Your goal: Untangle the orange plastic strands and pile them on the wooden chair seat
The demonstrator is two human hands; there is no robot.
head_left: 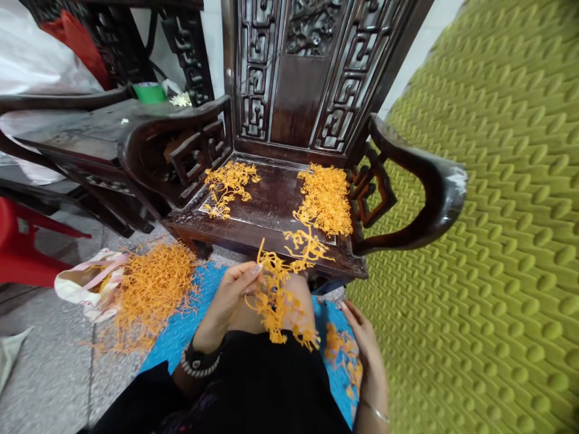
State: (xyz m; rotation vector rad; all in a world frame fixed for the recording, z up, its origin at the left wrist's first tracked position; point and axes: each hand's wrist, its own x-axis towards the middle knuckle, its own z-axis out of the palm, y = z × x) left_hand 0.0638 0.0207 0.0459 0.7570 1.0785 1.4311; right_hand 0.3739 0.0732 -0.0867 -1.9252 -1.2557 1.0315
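From here I see the left hand (pixel 230 295) pinching a tangled orange string (pixel 275 328) that dangles over the person's lap, before the seat's front edge. The right hand (pixel 365 343) hangs lower, fingers extended; I can't tell whether it grips anything. Beside it, orange pieces (pixel 339 346) lie over the blue mat (pixel 174 337). On the chair seat (pixel 275 193), one orange cluster (pixel 230 179) lies along the left edge, a thicker heap (pixel 329 199) along the right. Off the seat's front-left corner, loose orange strands (pixel 156 289) pile beside a white bag (pixel 72 283).
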